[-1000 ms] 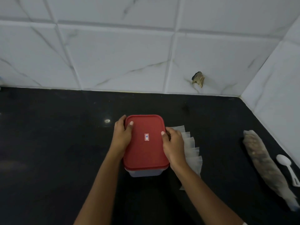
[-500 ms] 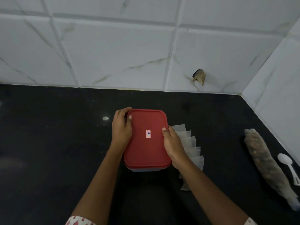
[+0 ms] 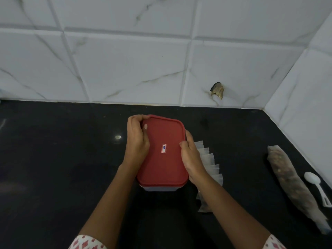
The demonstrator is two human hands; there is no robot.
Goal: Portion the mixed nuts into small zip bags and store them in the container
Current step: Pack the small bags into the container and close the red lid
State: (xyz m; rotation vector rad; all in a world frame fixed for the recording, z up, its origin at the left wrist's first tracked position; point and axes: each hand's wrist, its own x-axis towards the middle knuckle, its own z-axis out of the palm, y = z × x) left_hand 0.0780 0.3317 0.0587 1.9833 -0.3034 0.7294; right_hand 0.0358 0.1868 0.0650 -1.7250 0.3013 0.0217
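Light was low and cool, with a bluish-grey cast over everything. The tiled wall (image 3: 125, 69) caught most of it and read evenly pale. The black worktop (image 3: 53, 186) swallowed nearly all detail and shadow; only a small bright glint (image 3: 118, 137) left of the red lid (image 3: 161, 133) and a faint sheen by the worktop's left edge broke it. The lid looked muted, its label fairly crisp. Wide-angle distortion bowed and tilted the tile joints toward the frame edges. The nut bag (image 3: 294, 186) and spoon (image 3: 313, 178) at the worktop's right edge were soft, and the patterned sleeve (image 3: 86, 242) was smeared.
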